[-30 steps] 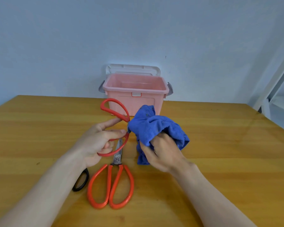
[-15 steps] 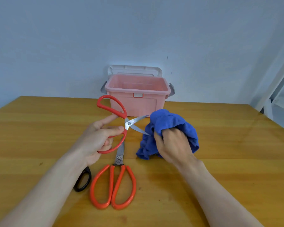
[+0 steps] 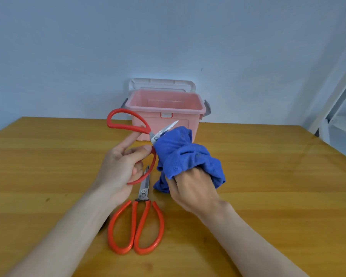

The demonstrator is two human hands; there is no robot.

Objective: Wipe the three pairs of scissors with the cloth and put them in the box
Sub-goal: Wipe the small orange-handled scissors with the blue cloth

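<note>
**Blue cloth on the blade of the held scissors**

Centre of frame: L hand (image 3: 120, 166) grips the lower red loop of the held scissors (image 3: 128, 126), fingers curled through it, index finger straight up toward the upper loop. Blades open; 1 tip sticks out toward upper right, the other is under the blue cloth (image 3: 188, 156). R hand (image 3: 192, 188) clenches the bunched cloth, just right of the L hand. 2nd red scissors (image 3: 136, 226) lie flat, closed, lower centre on the wooden table (image 3: 268, 176), tips pointing up-frame. Pink box (image 3: 162, 104) stands open at the table's far edge, upper centre, white lid (image 3: 162, 83) upright behind it.
</note>
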